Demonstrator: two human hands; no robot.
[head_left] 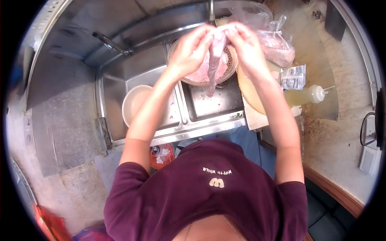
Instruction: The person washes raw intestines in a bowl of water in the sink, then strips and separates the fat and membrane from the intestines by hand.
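Note:
Over the sink, both of my hands are raised close together, gripping the top of a long, limp, pale pink strip of raw meat (213,66). My left hand (192,49) pinches its left side, fingers closed. On the other side, my right hand (244,45) has its fingers closed on the upper right edge. The strip hangs down in front of a round colander (230,60) with perforated walls. More pale pink raw meat (197,75) lies in that colander, partly covered by my hands and the strip. Motion blurs the fingertips slightly.
A white bowl (132,100) stands in the left sink basin. Right of the sink are a round board (250,94), a tied clear bag of meat (277,50), a small packet (293,77) and a squeeze bottle (305,95). A faucet (110,43) projects from the back left.

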